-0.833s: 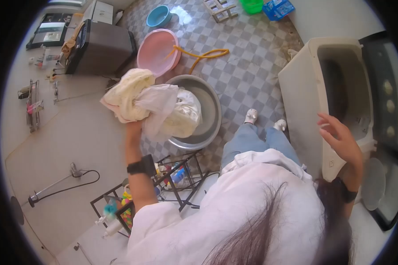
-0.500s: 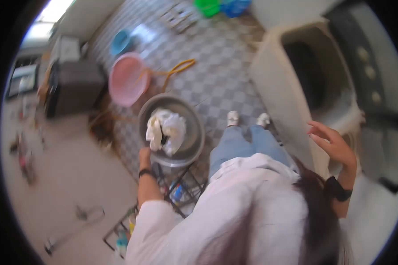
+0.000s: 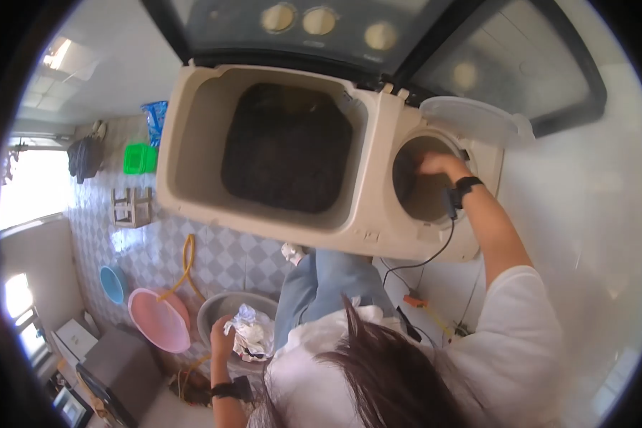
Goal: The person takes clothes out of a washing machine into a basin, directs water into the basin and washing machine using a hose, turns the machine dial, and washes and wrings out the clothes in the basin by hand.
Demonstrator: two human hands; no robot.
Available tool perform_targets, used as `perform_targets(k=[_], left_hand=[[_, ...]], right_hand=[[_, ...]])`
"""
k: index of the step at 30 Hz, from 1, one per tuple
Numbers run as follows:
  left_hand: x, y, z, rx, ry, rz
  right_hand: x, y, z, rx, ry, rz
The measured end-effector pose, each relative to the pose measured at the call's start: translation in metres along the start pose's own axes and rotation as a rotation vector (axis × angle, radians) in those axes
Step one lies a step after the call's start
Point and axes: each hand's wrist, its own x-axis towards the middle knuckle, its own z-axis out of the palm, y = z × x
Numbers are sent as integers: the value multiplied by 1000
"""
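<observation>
My left hand (image 3: 222,335) reaches over the rim of a grey metal basin (image 3: 205,314), low in the view. Its fingers are closed at the edge of a bundle of white cloth (image 3: 253,334) lying in the basin. My right hand (image 3: 439,164) is inside the small round spin tub (image 3: 431,203) of a beige twin-tub washing machine (image 3: 378,164). Shade hides its fingertips, so I cannot tell what they touch. A translucent inner lid (image 3: 471,118) is raised behind this tub. The large wash tub (image 3: 207,143) beside it is uncovered, with a dark interior.
A pink basin (image 3: 157,321), a light blue basin (image 3: 112,284) and a yellow hose (image 3: 187,260) are on the checkered floor. Farther back are a wooden stool (image 3: 130,208) and a green basket (image 3: 140,158). A black cable (image 3: 435,257) hangs below my right wrist.
The view has swung right to the washing machine. My right hand has gone from the air beside the machine into the spin tub. My left hand has shifted from the basin's rim to the cloth.
</observation>
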Motion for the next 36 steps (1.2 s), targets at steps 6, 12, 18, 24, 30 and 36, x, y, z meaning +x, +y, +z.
perform_targets(k=[6,12,18,24,30,36], left_hand=[[5,58,5,58,19,-257],[-45,61,40,286,-271,-269],[-45,72,43,51,-237,-445],[-21,90,35,-56,-161,-425],[9,114,29,73,-244,-299],[32,83,33,112,-292,-170]], right_hand=[[94,6,40,230,8,213],[124,2,83,258,-95,376],[187,25,173,143,-73,272],[168,26,178,127,-99,137],[148,44,102,95,14,-206],[96,13,40,357,116,55]])
